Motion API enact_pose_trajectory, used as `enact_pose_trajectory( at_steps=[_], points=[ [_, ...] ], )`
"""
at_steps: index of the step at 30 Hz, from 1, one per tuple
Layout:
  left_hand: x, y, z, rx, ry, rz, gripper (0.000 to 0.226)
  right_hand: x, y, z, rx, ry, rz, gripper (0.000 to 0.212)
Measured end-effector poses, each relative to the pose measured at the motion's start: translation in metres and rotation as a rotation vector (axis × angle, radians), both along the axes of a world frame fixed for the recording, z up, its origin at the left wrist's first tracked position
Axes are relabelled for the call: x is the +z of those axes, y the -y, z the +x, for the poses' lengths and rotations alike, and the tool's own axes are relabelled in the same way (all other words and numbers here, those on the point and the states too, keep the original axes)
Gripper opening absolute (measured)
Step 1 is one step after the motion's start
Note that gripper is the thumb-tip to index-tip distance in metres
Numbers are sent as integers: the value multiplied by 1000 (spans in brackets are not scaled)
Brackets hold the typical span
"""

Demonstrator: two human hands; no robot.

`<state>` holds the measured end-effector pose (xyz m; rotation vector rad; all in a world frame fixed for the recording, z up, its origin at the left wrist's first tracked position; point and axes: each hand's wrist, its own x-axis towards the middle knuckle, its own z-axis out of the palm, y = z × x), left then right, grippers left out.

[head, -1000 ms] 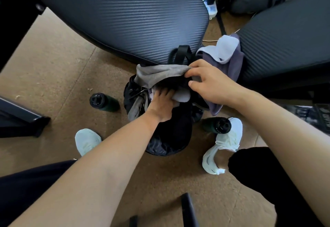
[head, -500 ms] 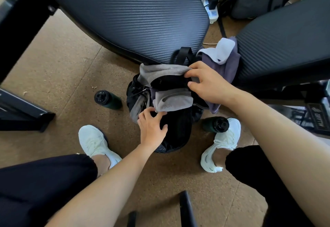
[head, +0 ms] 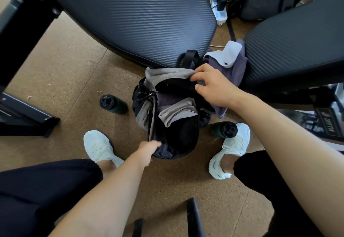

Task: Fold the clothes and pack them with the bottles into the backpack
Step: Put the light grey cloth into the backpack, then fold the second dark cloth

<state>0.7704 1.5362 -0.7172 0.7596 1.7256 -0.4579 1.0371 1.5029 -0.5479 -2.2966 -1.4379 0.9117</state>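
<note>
Withdrawn from the mouth of the backpack (head: 176, 139), the left hand (head: 149, 148) is now seen low at the bag's near front edge, while the right hand (head: 214, 87) is kept where it was, at the far rim. The right hand is clamped on that rim, with a grey garment (head: 165, 73) draped over it pinched in as well, so that the mouth is held open. The left hand is blurred by motion, and whether its fingers are closed on the zip edge or only touching it cannot be told. The backpack is stood on the floor (head: 65, 72) between the person's feet, against the edge of a padded seat (head: 130, 22). Its long axis is judged to run roughly upright, with the base nearer the person, the open mouth turned up towards the camera and the carry handle (head: 189, 57) on the far side. Folded grey clothes (head: 176, 111) are lodged in the mouth, so the packing is judged partly done. A purple garment (head: 232, 69) with a pale lining is left hanging outside, just beside the bag's far right, and does not look folded. Neither dark green bottle is packed: the left bottle (head: 113, 104) and the right bottle (head: 223, 129) are set on the floor on either side of the bag, seemingly upright with caps upward.
</note>
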Motion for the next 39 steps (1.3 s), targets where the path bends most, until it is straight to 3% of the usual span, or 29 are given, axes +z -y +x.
enact_pose_trajectory(
  at_steps=[2,6,10,14,17,20,27,29,32,35,37,39],
  points=[
    [4,17,-13,95,127,-114,62,-1,0,0,-7,2,1,35],
    [31,22,-12,355,491,-134,51,1,-1,-1,-2,2,0,37],
    [104,-16,3,321,834,-99,35,3,0,-3,29,36,28,37],
    [157,-42,0,345,1048,-100,30,2,-1,2,14,30,45,42],
    [148,-31,-15,90,822,-25,24,1,-1,5,11,24,60,41],
    [131,-14,-20,-180,520,32,35,3,-1,6,8,-1,47,39],
    [124,0,-10,-82,346,163,34,14,12,-3,-41,-74,65,27],
    [122,2,-9,-57,322,182,32,17,21,-1,-154,52,175,20],
    [122,3,-8,-36,306,193,37,18,33,10,-330,532,341,36],
    [127,3,-6,-41,311,199,36,9,35,18,-238,700,158,62],
    [130,3,-7,-62,310,208,34,3,32,12,-175,748,43,50],
    [133,3,-8,-93,304,227,33,4,27,8,-178,807,14,19]
  ],
)
